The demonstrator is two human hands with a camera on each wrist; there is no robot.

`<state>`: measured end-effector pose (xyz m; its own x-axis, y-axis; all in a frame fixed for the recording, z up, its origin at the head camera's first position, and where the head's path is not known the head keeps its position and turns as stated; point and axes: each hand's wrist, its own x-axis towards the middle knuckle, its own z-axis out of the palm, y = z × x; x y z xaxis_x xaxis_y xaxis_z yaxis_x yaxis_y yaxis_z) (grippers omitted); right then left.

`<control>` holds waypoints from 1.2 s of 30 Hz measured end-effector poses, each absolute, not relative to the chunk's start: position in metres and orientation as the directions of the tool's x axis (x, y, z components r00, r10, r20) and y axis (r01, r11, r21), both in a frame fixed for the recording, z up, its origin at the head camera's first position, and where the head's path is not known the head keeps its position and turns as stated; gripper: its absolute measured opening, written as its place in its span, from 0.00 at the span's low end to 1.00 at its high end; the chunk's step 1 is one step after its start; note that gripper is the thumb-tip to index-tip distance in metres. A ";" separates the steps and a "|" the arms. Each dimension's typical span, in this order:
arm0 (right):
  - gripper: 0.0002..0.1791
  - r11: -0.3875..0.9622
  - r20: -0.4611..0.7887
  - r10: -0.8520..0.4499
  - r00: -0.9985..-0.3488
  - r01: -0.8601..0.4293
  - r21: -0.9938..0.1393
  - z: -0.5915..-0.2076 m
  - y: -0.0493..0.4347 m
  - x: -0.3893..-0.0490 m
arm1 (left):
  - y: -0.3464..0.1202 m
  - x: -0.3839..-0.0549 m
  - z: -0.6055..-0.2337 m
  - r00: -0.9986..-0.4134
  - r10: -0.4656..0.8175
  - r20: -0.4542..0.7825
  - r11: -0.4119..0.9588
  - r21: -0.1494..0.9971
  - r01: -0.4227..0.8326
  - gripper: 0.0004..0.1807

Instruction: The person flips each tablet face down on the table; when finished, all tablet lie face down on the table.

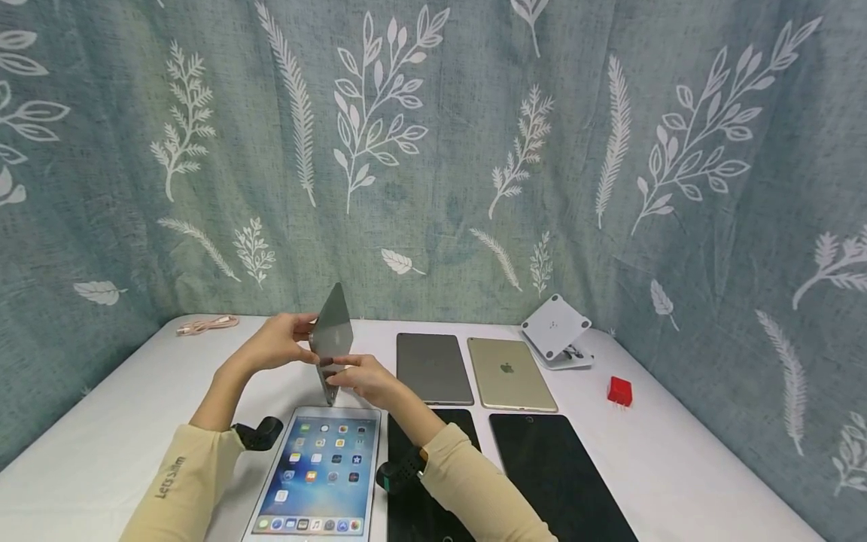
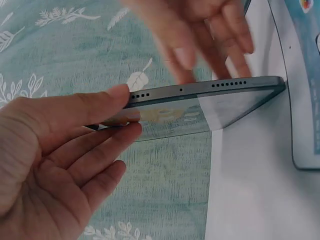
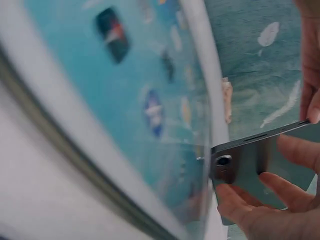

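Gray tablet [image 1: 334, 329] between hands: left hand [image 1: 278, 343] pinches edge, right hand [image 1: 370, 377] spread against back. Probably stiff, slick, fragile; hold edges.

Slim gray tablet [image 1: 335, 324] tipped up nearly upright, edge toward head view; lower corner near bench [image 1: 129, 444], contact unclear, just beyond white tablet [image 1: 320, 470]. Glossy face carries reflections; smooth back has camera lens [image 3: 224, 160] near one corner; speaker holes [image 2: 229, 84] line thin edge.

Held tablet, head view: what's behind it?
Around the tablet, leaf-print curtain shows behind its upper part and white tabletop lower down. Whatever sits directly behind it is covered.
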<state>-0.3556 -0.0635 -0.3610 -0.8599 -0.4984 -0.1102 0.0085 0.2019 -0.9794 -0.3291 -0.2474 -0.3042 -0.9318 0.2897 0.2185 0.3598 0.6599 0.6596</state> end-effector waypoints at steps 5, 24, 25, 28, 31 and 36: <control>0.27 0.332 -0.103 -0.472 -0.875 -0.068 -0.941 -0.367 -0.067 -0.355 | -0.254 -0.326 -0.302 -0.930 0.291 0.225 0.674 0.642 0.366 0.42; 0.10 0.602 0.062 -0.372 -0.926 -0.292 -0.744 -0.370 -0.060 -0.354 | -0.266 -0.329 -0.319 -0.951 0.255 0.177 0.816 0.488 0.309 0.27; 0.09 0.615 0.068 -0.368 -0.928 -0.297 -0.731 -0.369 -0.058 -0.355 | -0.266 -0.331 -0.321 -0.950 0.258 0.177 0.814 0.489 0.312 0.27; 0.07 0.647 0.082 -0.367 -0.927 -0.317 -0.693 -0.366 -0.051 -0.358 | -0.264 -0.335 -0.329 -0.948 0.262 0.181 0.811 0.492 0.317 0.25; 0.05 0.667 0.084 -0.372 -0.924 -0.329 -0.668 -0.365 -0.043 -0.362 | -0.260 -0.339 -0.337 -0.947 0.269 0.175 0.808 0.494 0.321 0.24; 0.07 0.703 0.087 -0.405 -0.910 -0.371 -0.606 -0.362 -0.031 -0.363 | -0.253 -0.341 -0.349 -0.952 0.265 0.155 0.809 0.501 0.307 0.23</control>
